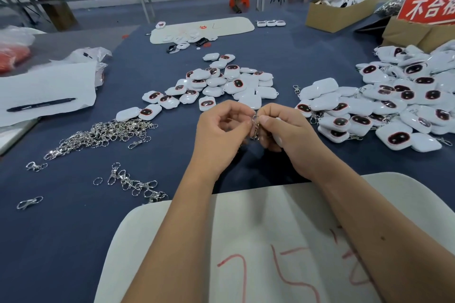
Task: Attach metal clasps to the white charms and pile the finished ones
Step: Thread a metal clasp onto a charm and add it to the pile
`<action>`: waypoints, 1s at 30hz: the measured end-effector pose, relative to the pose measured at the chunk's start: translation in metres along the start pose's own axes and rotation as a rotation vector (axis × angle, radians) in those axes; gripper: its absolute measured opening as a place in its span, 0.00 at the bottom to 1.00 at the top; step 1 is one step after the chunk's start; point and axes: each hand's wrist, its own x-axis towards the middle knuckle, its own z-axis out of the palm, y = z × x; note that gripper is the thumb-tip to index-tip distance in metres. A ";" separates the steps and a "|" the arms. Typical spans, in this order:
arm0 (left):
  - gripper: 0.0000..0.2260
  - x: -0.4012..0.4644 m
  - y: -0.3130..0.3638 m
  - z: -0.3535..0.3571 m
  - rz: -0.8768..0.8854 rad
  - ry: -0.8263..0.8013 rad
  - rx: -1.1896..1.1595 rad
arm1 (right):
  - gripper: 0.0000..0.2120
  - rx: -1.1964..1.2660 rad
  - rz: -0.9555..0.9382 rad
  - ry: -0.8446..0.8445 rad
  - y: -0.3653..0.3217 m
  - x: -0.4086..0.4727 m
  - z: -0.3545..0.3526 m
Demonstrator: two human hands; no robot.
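Fingers of both your left hand (222, 125) and right hand (283, 128) pinch one metal clasp (255, 125) mid-counter w/ a white charm (278, 139) in the right palm; finished pile (384, 108) right, bare charms (216, 83) ahead, loose clasps (103, 134) left — roughly halfway, I'd judge.

A silver metal clasp (256, 126) hangs pinched between both hands above the blue table, white charm (278, 130) beside it.

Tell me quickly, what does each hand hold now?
Left hand: fingers curled, pinching the metal clasp.
Right hand: pinching the same clasp, with a white charm held in its fingers.
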 end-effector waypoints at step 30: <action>0.03 0.001 -0.001 0.001 -0.083 0.075 0.021 | 0.11 -0.341 -0.330 0.233 0.006 -0.002 0.005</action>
